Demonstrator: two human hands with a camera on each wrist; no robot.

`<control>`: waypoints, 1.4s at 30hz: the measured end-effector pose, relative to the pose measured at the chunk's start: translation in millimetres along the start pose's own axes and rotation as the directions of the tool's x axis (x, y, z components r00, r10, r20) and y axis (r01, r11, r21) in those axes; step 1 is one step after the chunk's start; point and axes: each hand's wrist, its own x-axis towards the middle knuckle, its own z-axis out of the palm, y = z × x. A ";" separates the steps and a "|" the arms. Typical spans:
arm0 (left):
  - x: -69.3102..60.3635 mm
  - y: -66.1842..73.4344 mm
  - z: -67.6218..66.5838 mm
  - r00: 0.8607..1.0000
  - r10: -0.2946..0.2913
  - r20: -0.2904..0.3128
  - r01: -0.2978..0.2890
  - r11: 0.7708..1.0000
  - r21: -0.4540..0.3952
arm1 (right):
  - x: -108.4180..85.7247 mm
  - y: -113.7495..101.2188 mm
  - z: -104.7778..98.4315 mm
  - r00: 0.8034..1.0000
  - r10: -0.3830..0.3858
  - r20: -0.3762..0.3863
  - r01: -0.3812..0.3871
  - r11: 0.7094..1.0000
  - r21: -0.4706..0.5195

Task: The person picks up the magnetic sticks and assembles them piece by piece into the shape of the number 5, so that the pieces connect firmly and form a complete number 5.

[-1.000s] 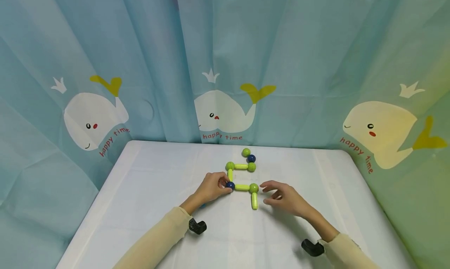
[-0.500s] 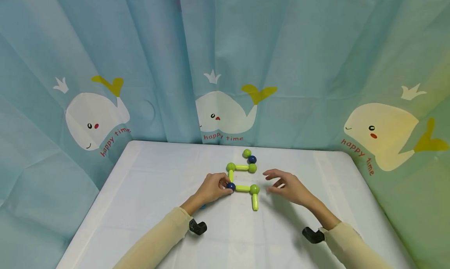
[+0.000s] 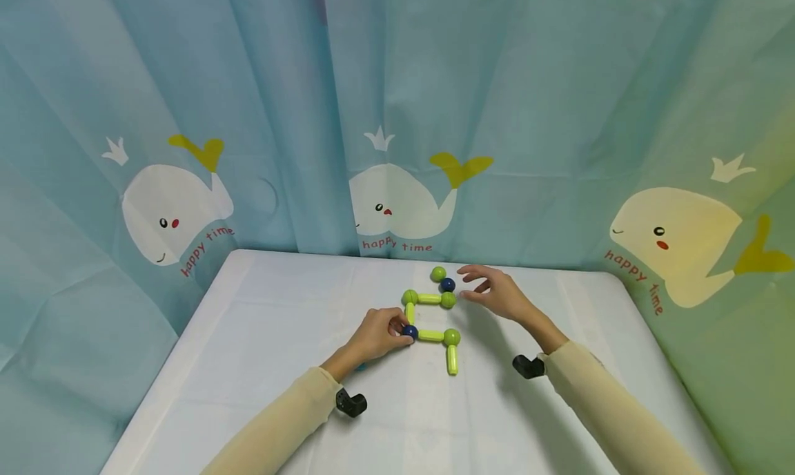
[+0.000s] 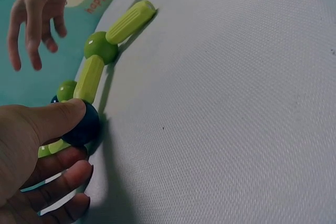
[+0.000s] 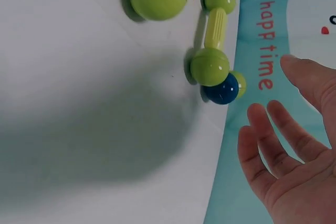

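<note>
My left hand (image 3: 375, 333) pinches a dark blue ball (image 4: 84, 127) between thumb and fingers. From that ball a lime stick (image 3: 430, 335) runs right to a green ball (image 3: 452, 337), with another lime stick (image 3: 452, 360) pointing toward me. A third stick (image 3: 410, 314) leads away to a green ball (image 3: 410, 297), and a further stick (image 3: 429, 299) joins a green ball (image 3: 448, 300) on its right. Beyond it lie a second dark blue ball (image 3: 448, 285) and a loose-looking green ball (image 3: 438, 274). My right hand (image 3: 497, 294), fingers spread and holding nothing, hovers just right of these.
All of this lies on a white table (image 3: 279, 288). Behind it hangs a pale blue curtain (image 3: 534, 116) printed with whales. A small blue thing (image 3: 361, 366) shows partly from behind my left wrist. Black wrist cameras (image 3: 528, 366) sit at both cuffs.
My right hand has moved away from the near green ball, toward the far end of the table, beside the second dark blue ball. The left hand has kept its pinch on its ball.
</note>
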 end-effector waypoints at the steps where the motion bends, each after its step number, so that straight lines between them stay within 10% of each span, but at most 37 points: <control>1: 0.1 -0.1 0.2 1.000 -0.001 0.001 0.001 1.000 0.001 | 4.2 1.4 0.8 1.000 0.007 0.001 -0.007 1.000 0.003; 18: -1.7 0.2 3.0 1.000 -0.010 -0.002 0.010 1.000 -0.004 | 59.9 29.2 27.1 0.997 0.078 -0.003 -0.078 0.996 0.050; 42: 0.8 -0.3 1.3 1.000 0.008 -0.018 -0.007 1.000 0.027 | 83.9 29.6 40.1 0.967 0.237 0.096 -0.243 0.968 0.064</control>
